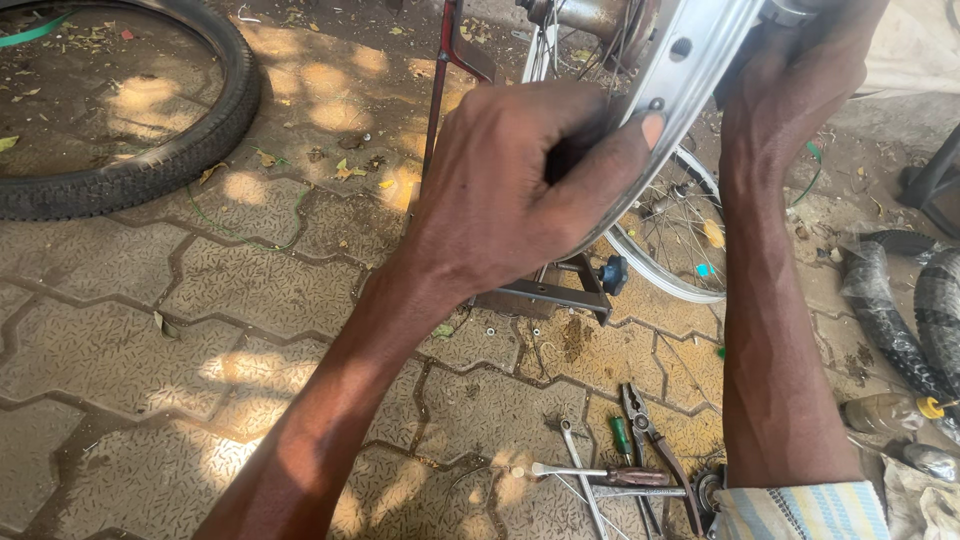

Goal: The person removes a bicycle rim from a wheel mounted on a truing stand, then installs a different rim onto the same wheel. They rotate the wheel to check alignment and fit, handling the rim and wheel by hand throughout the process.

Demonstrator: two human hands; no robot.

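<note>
- A bare metal wheel rim (690, 60) is gripped by both hands near the top of the view, above the paved ground (200, 330).
- The visible stretch of the rim runs slantwise, from the upper right down toward the lower left, and its drilled inner face is turned toward the camera.
- The left hand (500, 200) is closed around the lower part of that stretch; its fingers (520, 120) are curled together over the far edge, and the thumb is pressed flat against the rim's near face.
- The right hand (790, 80) is clasped on the rim higher up, at the top right; its fingers are wrapped out of sight, so how tightly they are pressed cannot be told.
- Spokes (600, 40) and a hub are seen just beyond the left fingers.
- A second spoked wheel (670, 240) is seen below the rim, between the two forearms, beside a dark metal stand (545, 295) with a blue knob.
- Pliers (650, 440), a spanner and a screwdriver (600, 475) lie on the ground well below the hands.
- A black tyre (150, 160) lies flat far to the left of the left fingers; more rubber (900, 330) lies to the right of the right forearm.
</note>
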